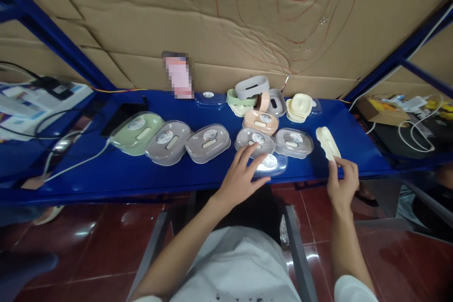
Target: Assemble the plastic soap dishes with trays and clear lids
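Between the thumb and fingers of my right hand [343, 181] is one end of a cream soap dish tray [327, 142], tilted over the table's right side. My left hand [240, 174] is spread open, its fingertips over a grey soap box [249, 138] and beside a loose clear lid [279, 164] with a round label. Whether those fingertips touch either one I cannot tell. Close by sit another grey soap box [293, 143] and a peach soap box [261, 121], both under clear lids.
On the blue table [141, 174], a green soap box [136, 133] and two more grey ones [208, 143] stand at left. Uncovered grey, green and cream parts [252, 87] are piled at the back. A phone [179, 75] leans against the cardboard [141, 19]. Cables [76, 165] lie at left.
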The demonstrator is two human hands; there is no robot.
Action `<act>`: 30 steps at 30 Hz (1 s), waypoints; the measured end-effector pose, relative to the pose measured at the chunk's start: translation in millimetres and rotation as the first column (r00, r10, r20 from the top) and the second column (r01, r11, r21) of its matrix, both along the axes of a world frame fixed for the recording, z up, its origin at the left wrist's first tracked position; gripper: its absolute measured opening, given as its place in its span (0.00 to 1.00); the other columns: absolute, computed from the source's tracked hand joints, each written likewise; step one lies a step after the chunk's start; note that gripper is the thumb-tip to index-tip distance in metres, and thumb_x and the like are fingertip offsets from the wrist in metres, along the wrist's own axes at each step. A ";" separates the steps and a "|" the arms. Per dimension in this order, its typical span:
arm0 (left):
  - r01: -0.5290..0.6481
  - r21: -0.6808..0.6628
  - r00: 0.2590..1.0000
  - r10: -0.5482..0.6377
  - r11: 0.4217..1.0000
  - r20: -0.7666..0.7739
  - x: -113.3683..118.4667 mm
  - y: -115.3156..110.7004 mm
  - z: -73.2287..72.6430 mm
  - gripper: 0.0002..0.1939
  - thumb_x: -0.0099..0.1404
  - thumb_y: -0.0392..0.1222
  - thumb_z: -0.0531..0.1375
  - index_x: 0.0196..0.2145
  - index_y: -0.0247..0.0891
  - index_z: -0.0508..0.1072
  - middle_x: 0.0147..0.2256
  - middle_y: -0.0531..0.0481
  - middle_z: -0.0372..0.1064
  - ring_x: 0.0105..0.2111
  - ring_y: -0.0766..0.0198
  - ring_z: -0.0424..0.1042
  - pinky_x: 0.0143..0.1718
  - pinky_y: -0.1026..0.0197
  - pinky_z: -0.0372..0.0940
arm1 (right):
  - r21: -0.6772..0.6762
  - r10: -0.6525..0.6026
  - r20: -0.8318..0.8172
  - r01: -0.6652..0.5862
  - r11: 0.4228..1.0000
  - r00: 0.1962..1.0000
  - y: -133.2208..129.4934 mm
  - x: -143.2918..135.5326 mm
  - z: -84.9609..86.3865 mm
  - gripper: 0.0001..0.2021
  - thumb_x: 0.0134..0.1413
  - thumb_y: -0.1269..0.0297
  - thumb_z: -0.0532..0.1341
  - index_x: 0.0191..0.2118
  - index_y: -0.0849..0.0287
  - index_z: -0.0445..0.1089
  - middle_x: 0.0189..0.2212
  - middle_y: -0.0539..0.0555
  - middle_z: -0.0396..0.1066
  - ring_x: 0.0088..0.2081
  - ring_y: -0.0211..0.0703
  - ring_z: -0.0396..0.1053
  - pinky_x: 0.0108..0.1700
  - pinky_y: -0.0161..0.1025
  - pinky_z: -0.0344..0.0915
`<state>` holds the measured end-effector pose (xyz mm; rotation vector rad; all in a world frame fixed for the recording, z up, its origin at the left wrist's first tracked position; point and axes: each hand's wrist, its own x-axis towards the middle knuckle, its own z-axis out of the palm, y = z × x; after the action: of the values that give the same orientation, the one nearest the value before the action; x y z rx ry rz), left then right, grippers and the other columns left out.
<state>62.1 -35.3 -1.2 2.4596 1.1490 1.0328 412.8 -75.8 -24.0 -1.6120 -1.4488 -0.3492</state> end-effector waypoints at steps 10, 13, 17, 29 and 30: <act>-0.380 -0.034 0.921 0.374 0.925 -0.113 -91.5 -61.3 2.8 0.28 0.73 0.52 0.66 0.67 0.47 0.67 0.69 0.38 0.64 0.66 0.37 0.66 0.65 0.33 0.67 | -0.052 0.624 0.071 -0.622 0.781 0.778 -42.5 -120.1 16.8 0.17 0.67 0.72 0.62 0.58 0.51 0.74 0.42 0.57 0.74 0.46 0.54 0.75 0.47 0.54 0.75; -0.387 -0.044 0.899 0.367 0.921 -0.238 -111.3 -68.2 -7.5 0.28 0.73 0.54 0.65 0.66 0.48 0.68 0.69 0.36 0.65 0.64 0.34 0.69 0.61 0.30 0.69 | -0.139 0.745 0.040 -0.734 0.664 0.666 -39.8 -146.0 13.9 0.15 0.69 0.71 0.61 0.58 0.53 0.73 0.42 0.57 0.75 0.45 0.52 0.75 0.47 0.52 0.74; -0.311 -0.053 0.931 0.293 0.949 -0.218 -105.3 -56.8 -22.2 0.31 0.76 0.52 0.62 0.71 0.48 0.63 0.74 0.36 0.57 0.71 0.37 0.63 0.65 0.34 0.67 | -0.279 0.786 0.066 -0.744 0.607 0.615 -28.8 -159.5 12.8 0.12 0.72 0.69 0.60 0.57 0.54 0.72 0.45 0.58 0.77 0.46 0.50 0.75 0.47 0.49 0.73; -0.308 -0.036 0.933 0.294 0.951 -0.207 -74.1 -35.8 -21.3 0.28 0.76 0.53 0.62 0.69 0.44 0.67 0.74 0.32 0.56 0.71 0.37 0.63 0.67 0.35 0.64 | -0.372 0.611 0.037 -0.556 0.743 0.791 -37.0 -134.2 17.9 0.12 0.75 0.67 0.58 0.57 0.51 0.73 0.44 0.57 0.75 0.47 0.52 0.74 0.49 0.51 0.73; -0.324 -0.029 0.927 0.311 0.946 -0.209 -77.4 -36.2 -20.8 0.28 0.77 0.52 0.61 0.69 0.44 0.67 0.73 0.32 0.57 0.71 0.37 0.63 0.66 0.35 0.64 | -0.374 0.600 0.029 -0.548 0.748 0.799 -38.9 -133.3 18.6 0.12 0.75 0.68 0.58 0.57 0.51 0.73 0.44 0.57 0.75 0.47 0.52 0.74 0.49 0.51 0.73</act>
<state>-15.4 -71.5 -22.1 2.4227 1.6627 0.8187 279.5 -114.7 -5.4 -1.3153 -2.1335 0.1680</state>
